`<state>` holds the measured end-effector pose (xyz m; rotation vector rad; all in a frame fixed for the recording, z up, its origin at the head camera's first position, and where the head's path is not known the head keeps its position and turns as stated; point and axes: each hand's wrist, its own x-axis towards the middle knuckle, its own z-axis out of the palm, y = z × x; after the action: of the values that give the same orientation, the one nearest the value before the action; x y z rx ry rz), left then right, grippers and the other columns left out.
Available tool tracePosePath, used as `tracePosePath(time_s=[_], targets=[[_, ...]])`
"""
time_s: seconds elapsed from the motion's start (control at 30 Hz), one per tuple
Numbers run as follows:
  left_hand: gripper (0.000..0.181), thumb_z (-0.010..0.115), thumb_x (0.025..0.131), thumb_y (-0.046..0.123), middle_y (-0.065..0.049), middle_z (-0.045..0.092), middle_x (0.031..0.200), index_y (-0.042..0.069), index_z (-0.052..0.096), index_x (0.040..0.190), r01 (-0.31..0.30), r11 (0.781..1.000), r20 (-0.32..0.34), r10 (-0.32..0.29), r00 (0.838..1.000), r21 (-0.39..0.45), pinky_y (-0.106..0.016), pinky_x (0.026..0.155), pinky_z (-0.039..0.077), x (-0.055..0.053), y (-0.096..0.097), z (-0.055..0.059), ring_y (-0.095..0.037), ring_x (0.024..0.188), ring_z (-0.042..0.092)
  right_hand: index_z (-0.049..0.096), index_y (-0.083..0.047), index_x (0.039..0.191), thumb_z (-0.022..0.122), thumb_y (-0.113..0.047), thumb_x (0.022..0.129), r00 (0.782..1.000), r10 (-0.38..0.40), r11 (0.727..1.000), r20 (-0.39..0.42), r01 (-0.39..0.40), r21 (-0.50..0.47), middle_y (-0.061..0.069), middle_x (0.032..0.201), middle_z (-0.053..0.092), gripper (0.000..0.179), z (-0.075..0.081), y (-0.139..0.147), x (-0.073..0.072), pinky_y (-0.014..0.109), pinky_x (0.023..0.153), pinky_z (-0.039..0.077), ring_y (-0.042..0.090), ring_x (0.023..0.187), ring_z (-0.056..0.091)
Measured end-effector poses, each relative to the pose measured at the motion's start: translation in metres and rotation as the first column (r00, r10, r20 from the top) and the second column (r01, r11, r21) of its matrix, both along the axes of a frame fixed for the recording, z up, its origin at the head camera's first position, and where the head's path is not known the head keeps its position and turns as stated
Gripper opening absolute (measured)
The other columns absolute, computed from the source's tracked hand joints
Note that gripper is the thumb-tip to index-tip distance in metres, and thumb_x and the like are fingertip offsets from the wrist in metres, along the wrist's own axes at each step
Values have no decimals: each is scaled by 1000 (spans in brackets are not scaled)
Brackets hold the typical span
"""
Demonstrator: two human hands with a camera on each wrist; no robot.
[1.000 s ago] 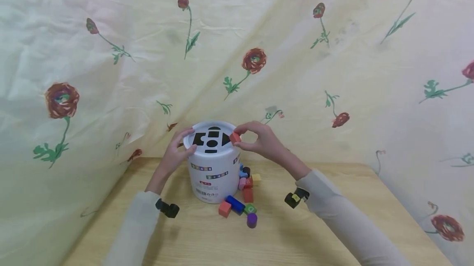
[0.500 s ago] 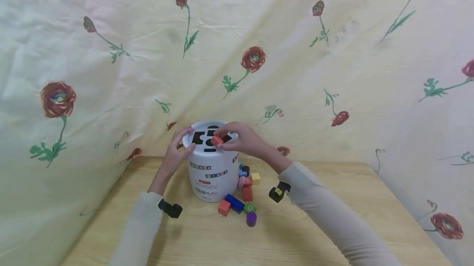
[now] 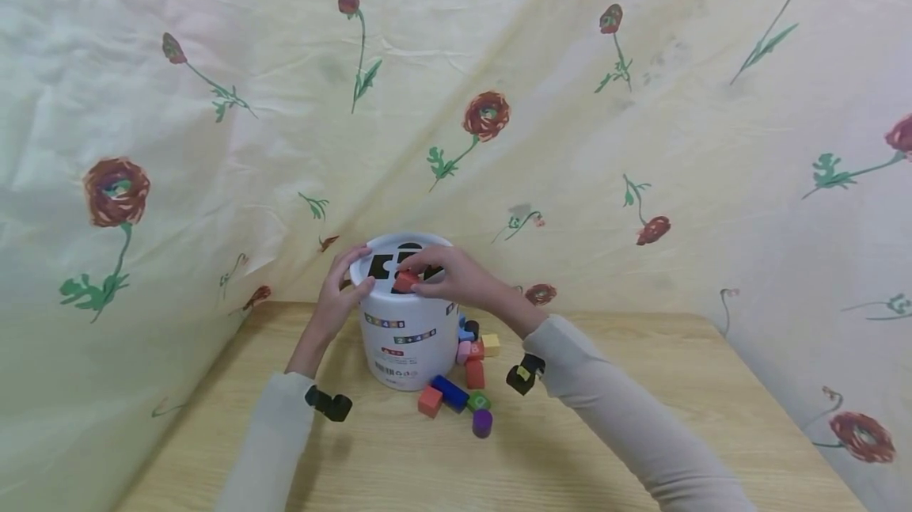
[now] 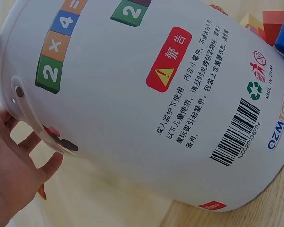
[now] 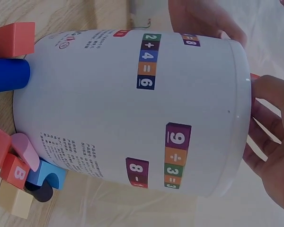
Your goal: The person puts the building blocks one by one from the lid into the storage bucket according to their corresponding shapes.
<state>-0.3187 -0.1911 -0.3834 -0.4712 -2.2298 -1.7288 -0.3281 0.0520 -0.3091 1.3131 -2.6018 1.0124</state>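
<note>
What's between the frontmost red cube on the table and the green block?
A blue cylinder lies between the red cube and the green block, as the head view shows.

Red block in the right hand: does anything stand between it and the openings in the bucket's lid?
Nothing visible does. The right hand pinches the red block over the near part of the lid; the left hand grips the bucket at its left edge, off to the side. Block and hand hide some openings.

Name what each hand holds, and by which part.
Right hand: a red block, pinched between thumb and fingers; the exact faces cannot be told. Left hand: the white bucket, by its rim.
</note>
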Motion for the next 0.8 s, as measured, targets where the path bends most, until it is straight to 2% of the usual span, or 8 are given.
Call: tracePosePath(time_s=[0.17,0.33,0.43,0.63,0.8], targets=[[58,56,98,13,-19,25,165,-1,40,152,1,1000,4,-1,1000,-18,-61,115,28,16,5,14,-40,149,24,70,-10,129,73,-8,92,998,-15,1000,-59,15,9,9,124,72,38,-2,-2,4,42,98,57,25,117,66],[59,55,97,13,-18,24,166,0,40,152,2,1000,4,-2,1000,-16,-62,115,28,18,6,15,-40,150,24,70,-10,129,74,-7,91,991,-21,1000,-129,23,19,8,122,72,38,-4,-3,6,39,96,58,25,115,66],[58,57,97,14,-17,25,166,0,41,152,5,1000,6,-5,1000,-1,-61,116,27,15,5,12,-39,150,24,70,-11,129,73,-8,92,987,-24,999,-162,30,34,8,119,72,38,-5,-3,7,38,95,58,25,113,67],[59,58,98,18,-13,24,167,6,41,154,-9,1000,2,9,1000,3,-61,117,27,-6,-2,-8,-36,152,22,70,-12,130,72,-8,93,982,-26,998,-186,36,50,9,126,72,38,-6,-4,7,39,97,57,26,120,66],[59,60,98,22,-8,25,167,11,42,154,-2,1000,-13,2,1000,12,-60,116,28,-10,-4,-14,-33,152,23,71,-10,128,72,-8,93,981,-25,999,-194,33,39,9,123,73,35,-6,-5,7,39,96,58,25,118,67]])
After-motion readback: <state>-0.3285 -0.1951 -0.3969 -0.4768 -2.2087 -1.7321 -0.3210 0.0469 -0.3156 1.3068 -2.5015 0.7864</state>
